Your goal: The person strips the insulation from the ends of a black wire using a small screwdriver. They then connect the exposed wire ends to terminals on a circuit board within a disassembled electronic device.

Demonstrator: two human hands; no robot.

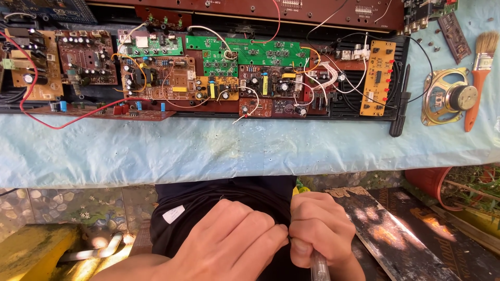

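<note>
Below table edge, right hand (319, 229) gripping clear pen (320, 268), white label (173, 214) left

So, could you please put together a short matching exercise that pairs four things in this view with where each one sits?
Things:
1. Orange-handled paintbrush
2. Round metal loudspeaker
3. Yellow rectangular circuit board
4. Clear pen-like tool

Places:
A. Gripped in the right hand, over the lap
B. Far right of the blue table cover
C. Right end of the black chassis
D. Between the chassis and the paintbrush

Pairs: 1-B, 2-D, 3-C, 4-A
</note>
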